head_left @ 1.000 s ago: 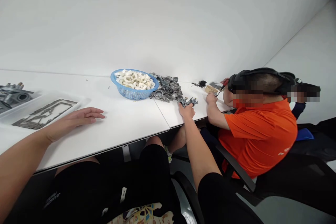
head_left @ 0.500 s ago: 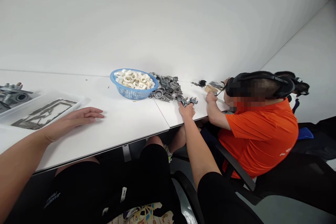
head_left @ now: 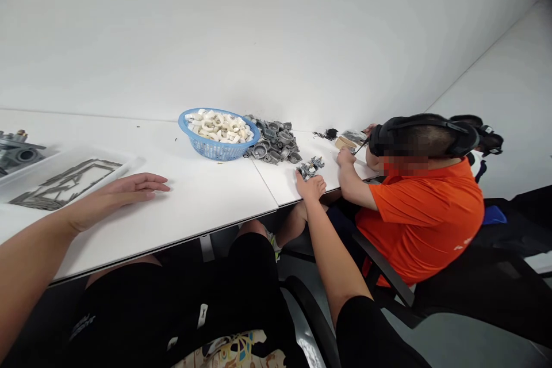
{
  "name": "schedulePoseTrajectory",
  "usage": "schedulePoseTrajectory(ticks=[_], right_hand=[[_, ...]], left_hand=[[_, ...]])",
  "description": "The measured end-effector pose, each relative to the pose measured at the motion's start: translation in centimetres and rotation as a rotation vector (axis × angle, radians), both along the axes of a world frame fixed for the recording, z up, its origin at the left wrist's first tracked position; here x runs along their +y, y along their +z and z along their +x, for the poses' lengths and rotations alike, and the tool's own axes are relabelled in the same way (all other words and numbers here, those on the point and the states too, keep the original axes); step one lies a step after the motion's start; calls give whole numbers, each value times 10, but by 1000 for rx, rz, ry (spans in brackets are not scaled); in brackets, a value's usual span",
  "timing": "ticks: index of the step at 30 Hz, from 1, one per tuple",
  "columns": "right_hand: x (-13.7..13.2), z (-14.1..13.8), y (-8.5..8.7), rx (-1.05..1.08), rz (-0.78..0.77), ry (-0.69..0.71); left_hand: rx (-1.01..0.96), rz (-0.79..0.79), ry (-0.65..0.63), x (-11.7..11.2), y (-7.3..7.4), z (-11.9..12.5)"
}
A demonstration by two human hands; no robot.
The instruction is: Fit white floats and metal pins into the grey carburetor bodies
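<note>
The right hand (head_left: 312,187) has its thumb and fingers (head_left: 321,180) curved at the near side of the small metal fittings (head_left: 310,167), touching them; whether it grips them I cannot tell. These fittings have just come slightly away from the pile of grey castings (head_left: 276,144), so they now seem set apart on the desk (head_left: 207,195). The left hand (head_left: 129,187) is loosely extended, holding nothing, beside the tray (head_left: 134,162). Farther out sit a blue basket (head_left: 219,151) and a co-worker in orange (head_left: 422,207)
</note>
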State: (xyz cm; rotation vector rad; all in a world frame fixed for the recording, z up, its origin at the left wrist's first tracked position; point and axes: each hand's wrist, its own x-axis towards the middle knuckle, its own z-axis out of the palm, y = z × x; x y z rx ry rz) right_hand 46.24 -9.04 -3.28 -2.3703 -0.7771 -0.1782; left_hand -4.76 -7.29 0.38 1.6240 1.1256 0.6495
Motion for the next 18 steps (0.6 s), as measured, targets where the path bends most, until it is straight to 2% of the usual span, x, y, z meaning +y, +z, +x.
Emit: schedulePoseTrajectory(ticks=[8,18], right_hand=[[-21,11,-8,-58,7,-19],[-26,47,4,-135,-146,-16]], left_hand=[[-15,6,40,-5,4,4],[3,-6,6,4,-5,-3]])
